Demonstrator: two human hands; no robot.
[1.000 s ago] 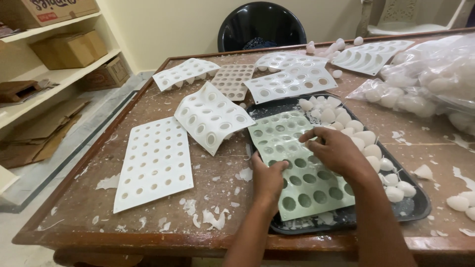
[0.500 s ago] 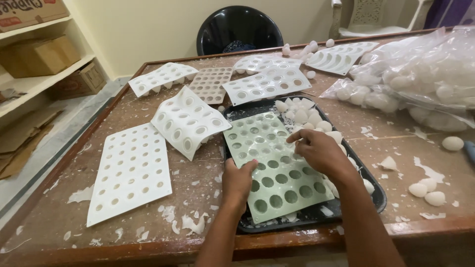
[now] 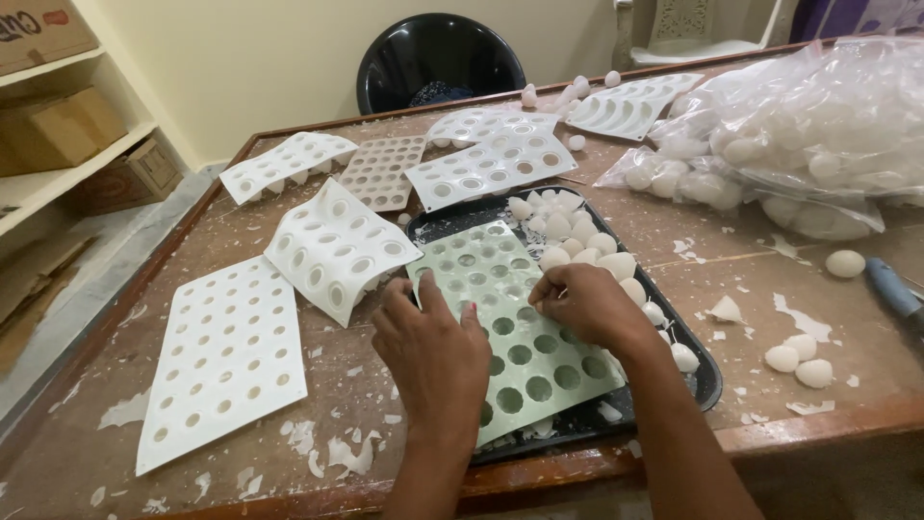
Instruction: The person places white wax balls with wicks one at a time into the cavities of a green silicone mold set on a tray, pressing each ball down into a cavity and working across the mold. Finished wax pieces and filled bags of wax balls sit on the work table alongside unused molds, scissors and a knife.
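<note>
A pale green mould sheet (image 3: 500, 318) with rows of round cavities lies on a black tray (image 3: 707, 385). My left hand (image 3: 433, 351) rests flat on the sheet's near left part, fingers spread. My right hand (image 3: 582, 303) presses on the sheet's right side, fingers curled at the cavities. White egg-shaped pieces (image 3: 587, 241) are piled on the tray just beyond and beside my right hand.
Several white mould sheets (image 3: 226, 356) lie on the brown table, one bent sheet (image 3: 337, 246) beside the tray. Clear bags of white pieces (image 3: 799, 144) sit at the right. Loose white pieces (image 3: 804, 361), flakes, a blue-handled tool (image 3: 895, 289), a black bin (image 3: 438, 58) and shelves of cardboard boxes (image 3: 58, 125) surround them.
My left hand has slid further up onto the green sheet. My right hand has stayed on the sheet's right side. The camera has shifted closer.
</note>
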